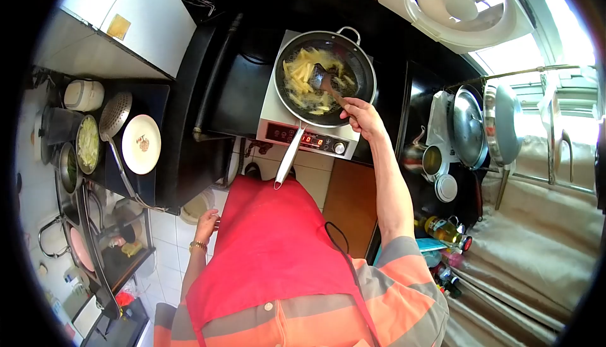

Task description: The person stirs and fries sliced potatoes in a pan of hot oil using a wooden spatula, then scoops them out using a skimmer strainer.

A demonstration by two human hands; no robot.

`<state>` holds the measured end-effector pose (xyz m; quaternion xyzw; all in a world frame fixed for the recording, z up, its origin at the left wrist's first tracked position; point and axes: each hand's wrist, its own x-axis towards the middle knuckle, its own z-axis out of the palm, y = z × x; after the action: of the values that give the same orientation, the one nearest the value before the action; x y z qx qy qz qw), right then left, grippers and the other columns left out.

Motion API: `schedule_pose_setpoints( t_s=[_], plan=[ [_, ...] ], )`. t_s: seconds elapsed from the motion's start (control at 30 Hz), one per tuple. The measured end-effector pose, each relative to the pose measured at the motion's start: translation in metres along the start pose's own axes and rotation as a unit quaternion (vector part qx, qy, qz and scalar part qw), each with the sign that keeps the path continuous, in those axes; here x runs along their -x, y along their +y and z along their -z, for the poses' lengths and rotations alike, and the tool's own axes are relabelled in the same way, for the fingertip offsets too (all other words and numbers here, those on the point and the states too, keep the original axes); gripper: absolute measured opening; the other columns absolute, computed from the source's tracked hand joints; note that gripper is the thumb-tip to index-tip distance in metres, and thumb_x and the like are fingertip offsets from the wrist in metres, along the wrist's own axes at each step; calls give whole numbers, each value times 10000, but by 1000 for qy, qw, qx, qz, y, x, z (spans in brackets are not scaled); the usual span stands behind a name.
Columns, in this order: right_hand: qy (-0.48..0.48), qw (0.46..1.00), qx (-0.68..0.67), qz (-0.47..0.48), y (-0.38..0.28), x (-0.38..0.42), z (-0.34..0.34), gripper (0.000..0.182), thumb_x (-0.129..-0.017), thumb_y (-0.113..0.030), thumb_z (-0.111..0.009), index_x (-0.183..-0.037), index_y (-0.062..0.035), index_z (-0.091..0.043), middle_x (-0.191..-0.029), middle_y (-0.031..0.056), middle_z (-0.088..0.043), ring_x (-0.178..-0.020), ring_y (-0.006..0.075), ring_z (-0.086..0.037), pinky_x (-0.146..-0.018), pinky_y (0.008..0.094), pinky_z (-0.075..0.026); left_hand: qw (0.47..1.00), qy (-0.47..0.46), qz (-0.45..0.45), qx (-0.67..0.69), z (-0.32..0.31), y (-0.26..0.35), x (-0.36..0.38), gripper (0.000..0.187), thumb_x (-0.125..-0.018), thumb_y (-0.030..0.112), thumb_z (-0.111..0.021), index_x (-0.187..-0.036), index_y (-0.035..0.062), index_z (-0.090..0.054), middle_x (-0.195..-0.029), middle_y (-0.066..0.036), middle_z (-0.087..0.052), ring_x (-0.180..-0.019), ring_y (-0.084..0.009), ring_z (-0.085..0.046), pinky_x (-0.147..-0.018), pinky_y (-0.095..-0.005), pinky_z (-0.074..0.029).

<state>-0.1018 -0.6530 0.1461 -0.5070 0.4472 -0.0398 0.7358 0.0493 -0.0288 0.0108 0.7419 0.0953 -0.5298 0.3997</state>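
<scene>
My right hand (pixel 362 118) is closed around the wooden handle of a spatula (pixel 331 88), whose dark head dips into the wok. Pale yellow strips (pixel 303 72) bubble in oil inside the wok (pixel 365 69). Its long metal handle (pixel 290 157) points toward my red apron. Beneath the wok is an induction cooker (pixel 270 110) with lit red digits and a knob. Low at my left side, my left hand (pixel 206 226) has its fingers curled near a thin dark object by the apron's edge; what it holds, if anything, I cannot make out.
At the left, a counter bears a white plate (pixel 141 145), a long-handled skimmer (pixel 116 114) and a bowl of shredded food (pixel 88 145). Lids (pixel 468 126) hang on a rack at the right, above bottles (pixel 445 228). A fan (pixel 457 0) is at the upper right.
</scene>
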Motion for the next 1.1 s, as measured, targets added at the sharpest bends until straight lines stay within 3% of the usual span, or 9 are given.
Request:
schedule_pose_setpoints(
  t_s=[0.47, 0.67, 0.73, 0.77, 0.83, 0.87, 0.9, 0.97, 1.1],
  plan=[
    [16, 997, 57, 47, -12, 8, -16, 496, -1010, -76, -560, -1483, 56, -492, -808, 69, -681, -492, 48, -421, -409, 222, -298, 1000, 3, 6, 0, -3, -4, -2, 411, -989, 185, -605, -1368, 26, -591, -1046, -88, -727, -852, -164, -693, -713, -292, -535],
    [98, 965, 211, 123, -15, 8, -26, 445, -996, -92, -583, -1423, 33, -581, -798, 48, -688, -508, 67, -479, -463, 245, -393, 1000, -3, 8, 23, -1, -12, -5, 403, -989, 186, -605, -1364, 38, -596, -1039, -80, -719, -849, -159, -692, -716, -298, -533],
    [136, 910, 310, 241, -14, 6, -30, 405, -975, -131, -609, -1360, -15, -659, -791, 95, -720, -623, 151, -636, -611, 307, -518, 1000, -2, 7, 21, -1, -12, -4, 400, -989, 183, -605, -1363, 41, -598, -1043, -80, -719, -851, -159, -692, -716, -299, -533],
    [136, 910, 310, 241, -14, 5, -32, 405, -975, -131, -609, -1360, -15, -659, -791, 95, -720, -623, 151, -636, -611, 307, -518, 1000, -2, 7, 20, -1, -13, -3, 397, -989, 180, -604, -1362, 43, -600, -1047, -80, -719, -853, -159, -692, -717, -301, -534],
    [167, 845, 416, 292, -16, 5, -41, 383, -963, -168, -622, -1325, -71, -699, -826, 162, -743, -824, 280, -742, -786, 384, -562, 1000, 0, 7, 20, -1, -13, -2, 394, -989, 180, -606, -1359, 43, -603, -1047, -80, -719, -856, -159, -692, -718, -302, -535],
    [172, 803, 464, 332, -16, 4, -44, 370, -968, -184, -624, -1324, -120, -701, -932, 209, -745, -929, 373, -733, -835, 447, -563, 1000, 1, 7, 20, -1, -13, -2, 392, -988, 179, -607, -1356, 43, -605, -1048, -79, -719, -858, -160, -691, -720, -303, -536],
    [172, 803, 464, 332, -20, 7, -50, 370, -968, -184, -624, -1324, -120, -701, -932, 209, -745, -929, 373, -733, -835, 447, -563, 1000, 1, 7, 20, -2, -12, -1, 392, -988, 179, -607, -1356, 43, -605, -1048, -79, -719, -858, -160, -691, -720, -303, -536],
    [179, 746, 565, 304, -27, 11, -62, 346, -969, -180, -622, -1303, -139, -705, -1034, 208, -744, -981, 398, -712, -859, 477, -561, 1000, 2, 7, 19, -3, -11, 0, 397, -984, 184, -608, -1356, 43, -608, -1052, -81, -720, -861, -160, -692, -721, -305, -536],
    [180, 680, 638, 314, -17, 5, -67, 346, -956, -120, -576, -1266, -181, -717, -973, 177, -700, -899, 375, -729, -808, 496, -580, 1000, 5, 2, 21, -2, -11, 0, 405, -982, 183, -605, -1362, 42, -606, -1056, -83, -720, -856, -161, -692, -720, -304, -536]
  ],
)
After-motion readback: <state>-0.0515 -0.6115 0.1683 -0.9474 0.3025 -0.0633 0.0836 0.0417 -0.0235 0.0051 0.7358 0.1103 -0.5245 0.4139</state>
